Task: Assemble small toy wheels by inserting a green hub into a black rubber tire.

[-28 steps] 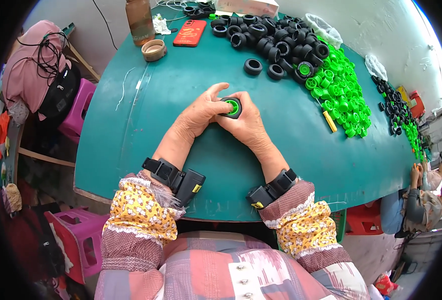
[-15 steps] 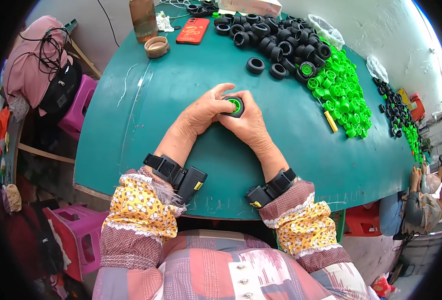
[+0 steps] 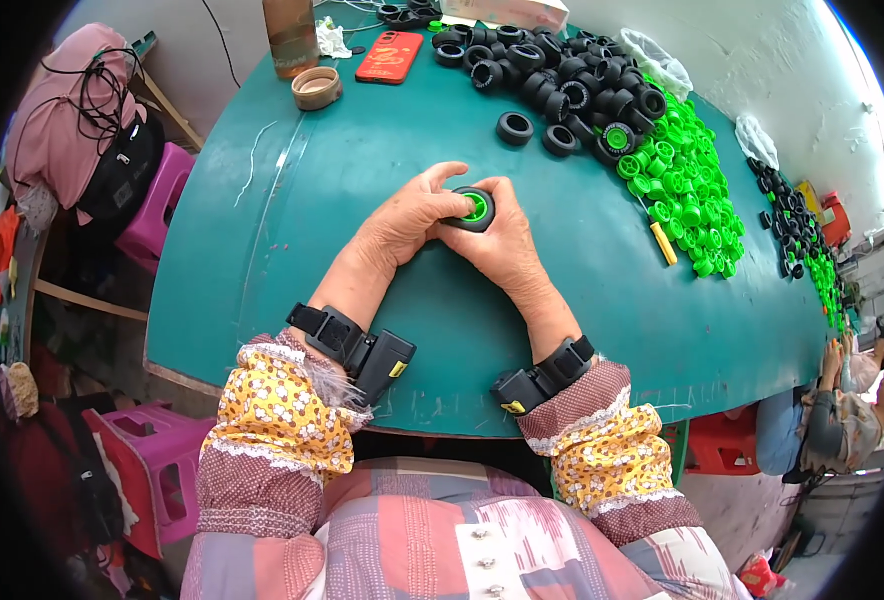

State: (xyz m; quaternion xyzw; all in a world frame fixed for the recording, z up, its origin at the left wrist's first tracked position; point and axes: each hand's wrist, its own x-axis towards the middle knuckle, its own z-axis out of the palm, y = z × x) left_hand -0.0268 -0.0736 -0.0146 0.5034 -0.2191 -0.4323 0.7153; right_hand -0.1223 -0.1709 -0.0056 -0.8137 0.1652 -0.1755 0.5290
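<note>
Over the middle of the green table, both hands grip one small toy wheel: a black tyre around a green hub. My left hand presses its thumb on the hub, with the index finger raised and the other fingers partly hidden. From the other side, my right hand is closed around the tyre's edge. A heap of black tyres lies at the far right, and beside it a heap of green hubs. One tyre with a green hub in it sits where the heaps meet.
On the green table, a red phone, a round brown lid and a brown bottle stand far left. A yellow-handled tool lies beside the hubs. Another person sits at the right edge. Purple stools stand left.
The wheel has turned slightly between my hands, so more of its green hub faces up. Both hands keep nearly the same place and grip.
</note>
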